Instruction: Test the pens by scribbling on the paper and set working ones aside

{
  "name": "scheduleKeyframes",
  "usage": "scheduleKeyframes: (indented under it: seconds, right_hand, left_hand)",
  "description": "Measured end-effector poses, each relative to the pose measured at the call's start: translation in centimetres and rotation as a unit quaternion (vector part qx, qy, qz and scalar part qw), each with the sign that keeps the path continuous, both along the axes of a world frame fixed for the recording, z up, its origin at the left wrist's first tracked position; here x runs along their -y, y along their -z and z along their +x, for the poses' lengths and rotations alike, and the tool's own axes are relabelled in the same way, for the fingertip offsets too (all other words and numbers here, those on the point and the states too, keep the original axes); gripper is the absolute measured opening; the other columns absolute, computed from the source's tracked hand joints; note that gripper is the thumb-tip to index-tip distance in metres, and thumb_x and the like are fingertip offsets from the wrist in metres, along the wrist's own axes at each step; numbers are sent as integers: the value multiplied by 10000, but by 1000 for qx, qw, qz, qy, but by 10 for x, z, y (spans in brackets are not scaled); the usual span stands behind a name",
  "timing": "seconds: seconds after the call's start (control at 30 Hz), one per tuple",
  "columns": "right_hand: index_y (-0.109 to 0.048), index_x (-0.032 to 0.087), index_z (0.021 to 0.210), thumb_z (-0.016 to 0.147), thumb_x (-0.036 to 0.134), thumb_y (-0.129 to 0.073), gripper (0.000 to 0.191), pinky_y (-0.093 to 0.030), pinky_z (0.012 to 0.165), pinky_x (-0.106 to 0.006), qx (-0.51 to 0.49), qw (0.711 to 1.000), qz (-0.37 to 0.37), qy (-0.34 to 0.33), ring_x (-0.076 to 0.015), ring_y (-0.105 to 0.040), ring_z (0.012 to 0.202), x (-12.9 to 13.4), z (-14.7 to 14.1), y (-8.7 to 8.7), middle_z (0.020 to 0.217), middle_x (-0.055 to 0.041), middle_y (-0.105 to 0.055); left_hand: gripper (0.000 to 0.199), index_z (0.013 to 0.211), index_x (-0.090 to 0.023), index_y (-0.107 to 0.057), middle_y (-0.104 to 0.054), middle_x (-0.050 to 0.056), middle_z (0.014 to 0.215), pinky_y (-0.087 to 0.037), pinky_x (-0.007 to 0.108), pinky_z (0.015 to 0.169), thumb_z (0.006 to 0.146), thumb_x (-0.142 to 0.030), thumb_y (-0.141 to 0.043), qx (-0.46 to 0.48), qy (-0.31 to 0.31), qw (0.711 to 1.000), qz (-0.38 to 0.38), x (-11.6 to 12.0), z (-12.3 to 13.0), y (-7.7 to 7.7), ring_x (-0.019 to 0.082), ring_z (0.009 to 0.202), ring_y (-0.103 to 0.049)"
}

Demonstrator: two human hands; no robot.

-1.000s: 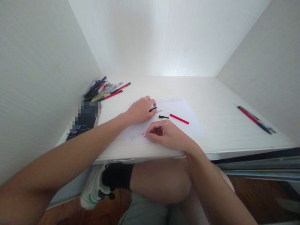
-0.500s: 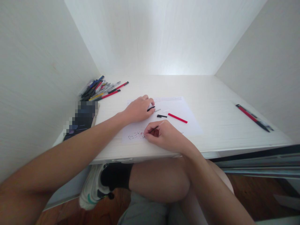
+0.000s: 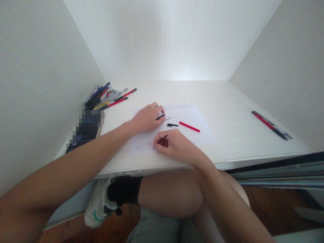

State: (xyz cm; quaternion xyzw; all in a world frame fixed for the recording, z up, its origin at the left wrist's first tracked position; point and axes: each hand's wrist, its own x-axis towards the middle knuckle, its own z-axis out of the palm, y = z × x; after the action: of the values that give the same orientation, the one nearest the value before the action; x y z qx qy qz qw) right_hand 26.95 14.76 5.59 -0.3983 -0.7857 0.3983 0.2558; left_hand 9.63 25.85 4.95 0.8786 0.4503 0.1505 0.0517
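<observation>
My right hand (image 3: 168, 143) is closed in a writing grip on a thin dark pen refill (image 3: 164, 138). Its lower end is among small red and dark marks on a white sheet of paper (image 3: 202, 126). On the sheet's left side rests my left hand (image 3: 149, 117), fingers curled, with a black pen piece (image 3: 160, 117) between forefinger and thumb. Just right of those fingertips is a small clear, greyish piece (image 3: 168, 118). A black pen cap (image 3: 172, 125) and a red pen barrel (image 3: 189, 126) lie on the paper between and beyond my hands.
A heap of pens (image 3: 101, 96) lies at the back left, with a dark, partly blurred-out object (image 3: 88, 130) in front of it. Several pens (image 3: 270, 125) lie at the right. Walls enclose the white desk (image 3: 233, 135) on three sides; my crossed leg is under its front edge.
The view has shifted slightly, so everything sits a little further left. My right hand has barely moved, and less of the refill shows above its fingers. My left hand stays in place.
</observation>
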Motion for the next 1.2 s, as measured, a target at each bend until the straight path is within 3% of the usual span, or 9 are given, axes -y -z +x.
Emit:
scheduleKeyframes:
  seconds: [1.2]
  right_hand:
    - [-721, 185, 833, 871, 181, -600, 127, -457, 672, -302, 3, 1000, 0, 0, -141, -618, 682, -1, 1, 0, 790, -12, -738]
  left_hand:
    - [288, 1140, -200, -695, -666, 108, 1153, -517, 413, 942, 994, -392, -538, -8, 2, 1000, -6, 0, 0, -2, 271, 1042, -648]
